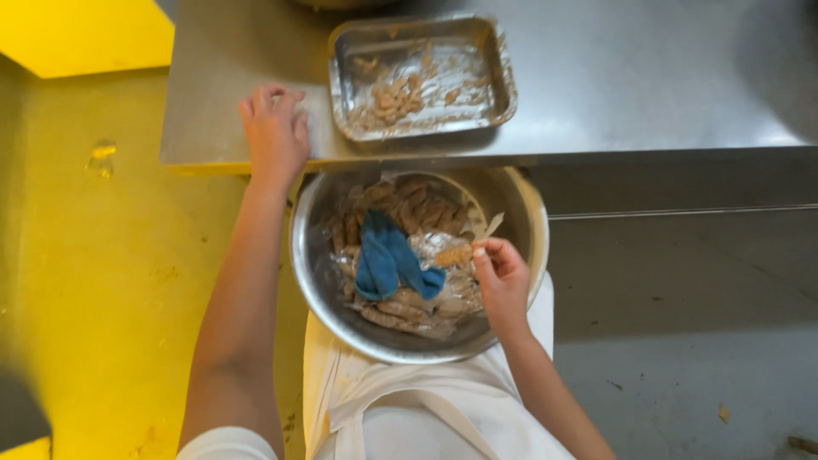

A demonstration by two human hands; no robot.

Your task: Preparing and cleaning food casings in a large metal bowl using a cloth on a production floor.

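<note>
Head view: my right hand (pixel 503 277), centre frame, pinches a breaded strip (pixel 453 255) btwn fingertips, just over the steel bowl (pixel 317 273). Bowl's in my lap, w/ more strips, plastic wrap and a blue glove (pixel 388 258) inside. Left hand (pixel 274 136), upper left, rests flat and spread on the counter (pixel 639 77) edge, holding nothing. Crumb-smeared tray (pixel 422 75) sits just right of it, top centre.

Before you stands a stainless steel worktable (pixel 613 77) with a brushed, dull top. A rectangular metal tray (pixel 423 75) lies flat on it, near the front edge. The tray holds brown crumbs and a few small breaded pieces (pixel 390 100). Your left hand (pixel 274 132) rests palm down on the table's front edge, just beside the tray.
</note>
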